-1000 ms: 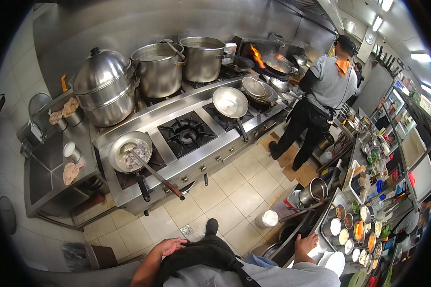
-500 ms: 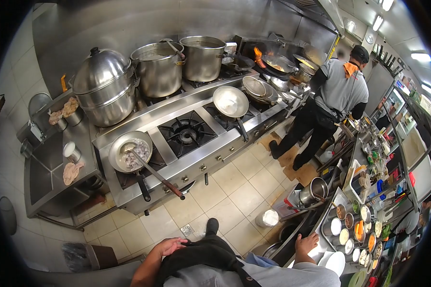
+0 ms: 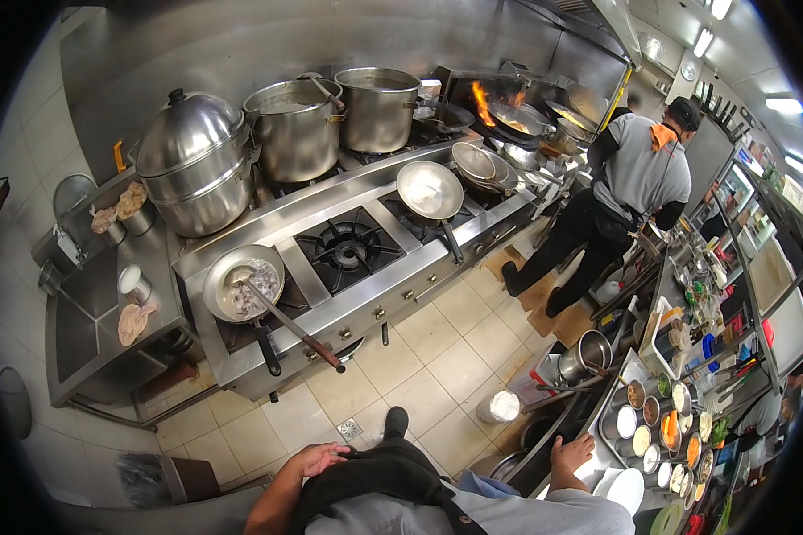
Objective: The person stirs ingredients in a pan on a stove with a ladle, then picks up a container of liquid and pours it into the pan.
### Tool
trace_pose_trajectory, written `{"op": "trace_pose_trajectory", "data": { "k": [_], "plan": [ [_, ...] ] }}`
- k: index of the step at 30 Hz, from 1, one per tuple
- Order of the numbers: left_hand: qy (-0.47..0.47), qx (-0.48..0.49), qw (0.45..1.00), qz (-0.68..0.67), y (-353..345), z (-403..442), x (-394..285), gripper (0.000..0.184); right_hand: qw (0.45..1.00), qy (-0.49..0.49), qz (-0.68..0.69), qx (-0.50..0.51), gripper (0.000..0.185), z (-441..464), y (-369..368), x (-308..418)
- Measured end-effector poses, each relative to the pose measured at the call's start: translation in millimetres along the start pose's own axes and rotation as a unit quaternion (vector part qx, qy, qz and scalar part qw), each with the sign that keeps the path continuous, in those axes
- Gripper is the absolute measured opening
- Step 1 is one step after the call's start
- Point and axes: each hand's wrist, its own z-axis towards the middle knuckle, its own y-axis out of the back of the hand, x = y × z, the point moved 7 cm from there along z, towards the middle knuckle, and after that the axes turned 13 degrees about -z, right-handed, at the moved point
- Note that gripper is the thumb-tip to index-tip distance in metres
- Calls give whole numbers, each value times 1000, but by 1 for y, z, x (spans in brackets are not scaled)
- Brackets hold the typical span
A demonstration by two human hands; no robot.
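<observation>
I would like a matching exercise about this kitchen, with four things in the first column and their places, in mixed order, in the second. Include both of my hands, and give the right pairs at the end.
Things:
1. Right hand
2. Domed lid
3. Left hand
4. Orange cloth

Places:
A. at the dark apron
B. worn by a co-worker
C. at the edge of the counter
D. on top of a large metal pot

Right pairs: 1-C, 2-D, 3-A, 4-B

We get bright light from ceiling tubes (image 3: 783, 107), orange flames (image 3: 482, 104) past the stove's (image 3: 366, 308) rear corner, sheen along its front edge, fisheye bending toward black borders.
</observation>
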Motion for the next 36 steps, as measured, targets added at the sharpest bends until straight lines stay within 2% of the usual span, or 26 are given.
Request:
{"op": "trace_pose_trajectory", "data": {
  "k": [36],
  "plan": [
    [3,2,1000,1,0,0,1,45,1000,-1,24,-1,75,-1,2,-1]
  ]
}}
